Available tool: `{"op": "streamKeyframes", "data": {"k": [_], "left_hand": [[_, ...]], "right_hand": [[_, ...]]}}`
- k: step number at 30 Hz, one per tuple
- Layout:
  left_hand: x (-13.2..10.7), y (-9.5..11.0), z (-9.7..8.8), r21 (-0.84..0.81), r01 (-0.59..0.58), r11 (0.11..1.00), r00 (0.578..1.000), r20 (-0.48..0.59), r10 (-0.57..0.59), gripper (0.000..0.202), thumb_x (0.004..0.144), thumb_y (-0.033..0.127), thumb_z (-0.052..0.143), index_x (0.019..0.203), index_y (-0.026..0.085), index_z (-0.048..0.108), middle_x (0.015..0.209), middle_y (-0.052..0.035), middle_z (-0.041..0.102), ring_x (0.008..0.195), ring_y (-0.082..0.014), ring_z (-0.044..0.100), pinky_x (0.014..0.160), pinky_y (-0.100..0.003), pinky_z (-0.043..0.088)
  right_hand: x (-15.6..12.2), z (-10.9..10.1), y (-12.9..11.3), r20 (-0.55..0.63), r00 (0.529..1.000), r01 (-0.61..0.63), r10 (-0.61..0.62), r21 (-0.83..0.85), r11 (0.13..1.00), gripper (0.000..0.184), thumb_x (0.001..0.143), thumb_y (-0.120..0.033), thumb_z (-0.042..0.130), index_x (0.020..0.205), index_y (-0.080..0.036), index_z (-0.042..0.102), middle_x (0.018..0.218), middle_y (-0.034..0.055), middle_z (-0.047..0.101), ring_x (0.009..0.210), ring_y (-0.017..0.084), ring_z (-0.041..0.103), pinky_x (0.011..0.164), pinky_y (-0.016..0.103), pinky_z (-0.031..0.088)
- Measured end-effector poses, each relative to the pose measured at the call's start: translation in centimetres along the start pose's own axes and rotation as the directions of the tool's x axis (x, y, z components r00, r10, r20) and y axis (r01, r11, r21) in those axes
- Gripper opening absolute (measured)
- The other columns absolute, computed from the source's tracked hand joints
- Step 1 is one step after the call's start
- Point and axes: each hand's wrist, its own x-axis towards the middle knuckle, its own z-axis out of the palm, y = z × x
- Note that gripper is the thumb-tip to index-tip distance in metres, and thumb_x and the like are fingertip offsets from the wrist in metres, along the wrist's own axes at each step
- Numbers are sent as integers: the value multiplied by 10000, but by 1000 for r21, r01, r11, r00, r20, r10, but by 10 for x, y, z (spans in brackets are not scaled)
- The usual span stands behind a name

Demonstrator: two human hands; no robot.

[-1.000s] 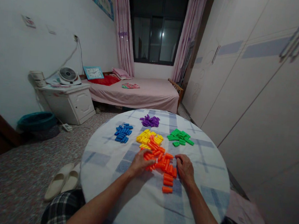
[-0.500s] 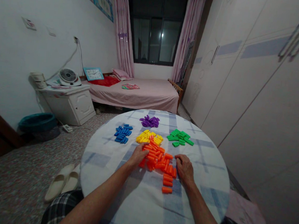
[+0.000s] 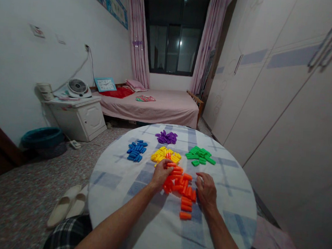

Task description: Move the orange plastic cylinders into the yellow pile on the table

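Left hand (image 3: 161,173) centre frame, palm down on the upper-left edge of the orange pile (image 3: 181,184), fingers (image 3: 169,164) curled over pieces there; can't tell if any are clamped. Right hand (image 3: 207,190) flat at the pile's right edge, fingers loosely spread, gripping nothing. Stray orange piece (image 3: 185,216) just below the pile. Above it on the round desk (image 3: 121,182): yellow pile (image 3: 163,155) touching orange, blue (image 3: 136,151) left, purple (image 3: 166,137) top, green (image 3: 200,155) right.
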Motion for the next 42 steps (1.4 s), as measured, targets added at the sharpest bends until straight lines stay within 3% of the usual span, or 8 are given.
{"op": "streamKeyframes", "data": {"k": [5,11,15,19,24,30,36,42], "left_hand": [[11,-14,22,41,-49,998,998,-25,50,242,656,256,670,849,142,577,793,-32,643,748,-144,616,711,-275,506],[25,-3,32,-66,-88,994,996,24,90,261,732,346,595,899,151,549,818,-28,610,752,-145,612,694,-283,522],[38,1,27,-101,-132,986,991,-36,129,277,749,386,571,897,154,534,840,-29,595,758,-143,606,695,-281,523],[51,-3,18,32,-198,980,979,-45,199,258,800,397,506,901,162,545,857,-31,598,773,-137,595,706,-257,499],[58,-9,10,283,-221,933,970,-32,240,340,883,454,366,791,178,543,683,13,533,621,-108,515,600,-221,427],[61,-28,11,240,-228,944,971,-8,237,331,851,453,452,853,160,607,777,-13,610,725,-131,555,695,-237,431],[68,-37,4,265,-155,952,982,-62,177,311,795,424,544,929,157,633,807,-23,649,724,-139,582,687,-242,448],[65,-38,1,422,-214,881,958,-84,273,257,835,389,498,894,170,618,736,0,620,689,-129,570,670,-234,440]], "right_hand": [[9,-8,-21,-11,1000,19,-18,131,991,301,871,-338,364,961,-189,610,995,89,639,975,209,547,907,387,413],[63,-12,-67,89,993,64,-78,146,987,332,880,-377,381,1053,-195,598,1031,76,634,950,186,570,866,325,424],[86,12,-71,192,981,-27,-15,212,977,317,855,-415,416,818,-188,633,800,44,646,726,165,580,711,290,443],[89,40,-60,300,950,-224,87,459,860,387,823,-518,440,686,-185,582,571,-23,537,519,124,489,507,242,400],[86,58,-48,224,941,-338,253,637,693,412,758,-581,512,646,-187,554,478,-51,462,446,105,418,443,228,356],[79,72,-32,253,931,-365,264,677,639,397,743,-529,572,910,-176,639,835,37,674,719,179,601,646,273,478],[77,82,-23,266,941,-331,208,607,722,314,777,-454,562,936,-197,645,929,32,671,903,201,601,837,310,451],[76,81,-27,253,944,-328,214,630,703,298,786,-435,555,919,-187,652,936,44,673,898,202,601,842,317,447]]}}
